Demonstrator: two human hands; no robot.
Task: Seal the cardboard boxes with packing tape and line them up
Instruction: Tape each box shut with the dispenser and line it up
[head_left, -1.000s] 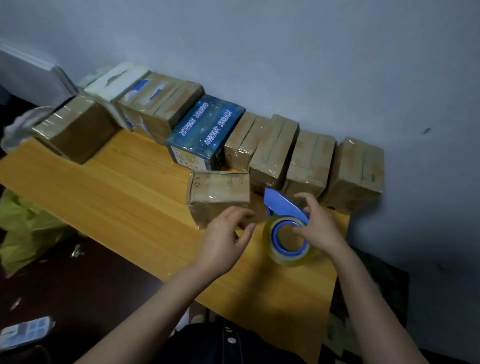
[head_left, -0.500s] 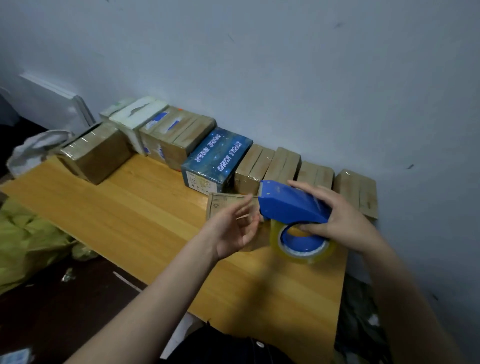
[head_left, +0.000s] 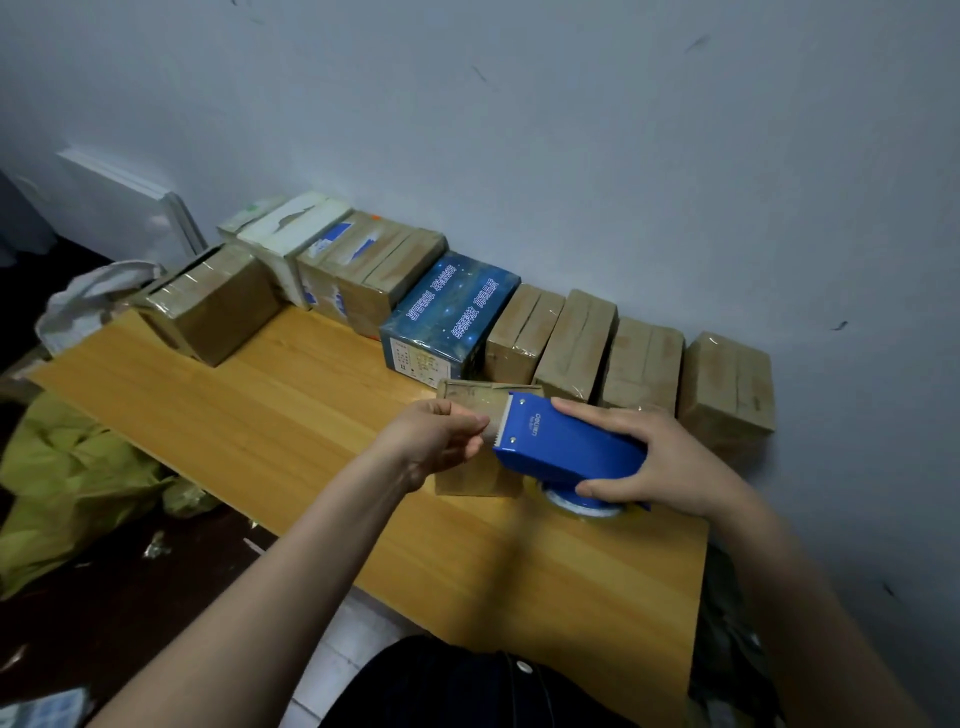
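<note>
Fingertips (head_left: 475, 434) of the left hand (head_left: 431, 441) now pinch the tape end (head_left: 489, 435) at the blue tape dispenser (head_left: 566, 447), newly lifted in the right hand's (head_left: 670, 462) grip; sealing the small cardboard box (head_left: 467, 480) likely comes next.

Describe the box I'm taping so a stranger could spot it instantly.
On the wooden table, a row of boxes lines the wall. One small brown box stands in front of that row, near the blue starry box. Only it is partly hidden behind the blue tape dispenser.
</note>
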